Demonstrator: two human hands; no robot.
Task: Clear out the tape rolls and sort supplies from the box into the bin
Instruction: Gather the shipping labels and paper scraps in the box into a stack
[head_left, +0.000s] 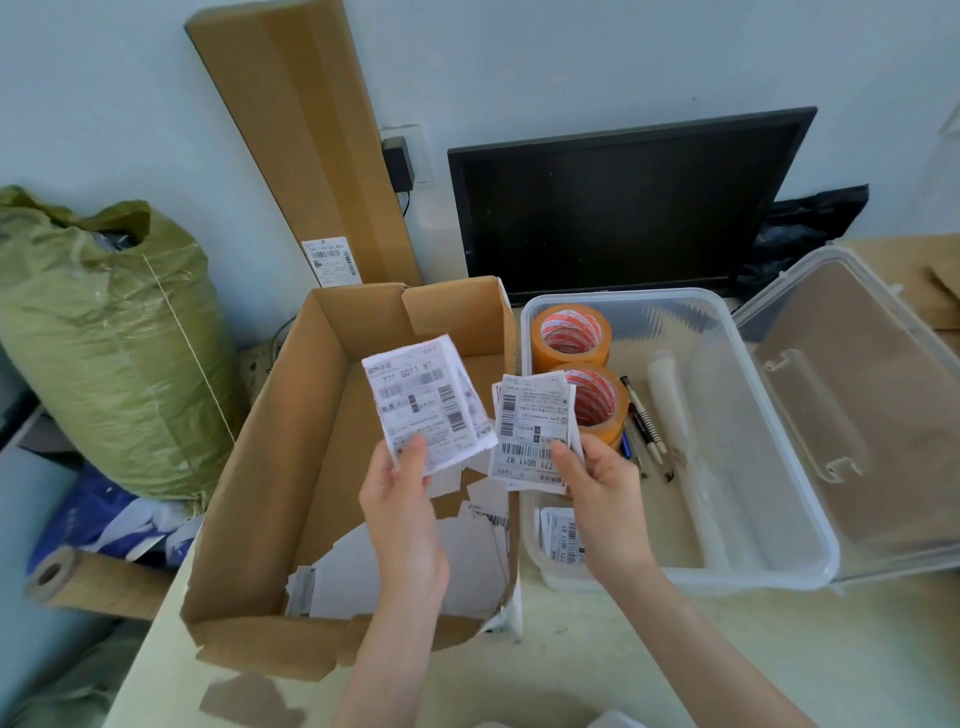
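Note:
An open cardboard box (291, 426) stands on the table with torn paper scraps (467, 561) on its floor. My left hand (405, 514) holds a bunch of shipping labels (423, 402) above the box. My right hand (602, 493) grips a second stack of labels (532, 431) over the seam between the box and the clear plastic bin (779, 571). Two orange tape rolls (571, 332) (600, 402), pens (644, 421), a white tube (667, 395) and more labels (561, 535) lie in the bin.
The bin's clear lid (857, 415) lies open to the right. A dark monitor (623, 208) leans on the wall behind. A tall cardboard carton (301, 135) stands at the back left, a green sack (104, 353) at the left, and a paper roll (67, 571) below the table edge.

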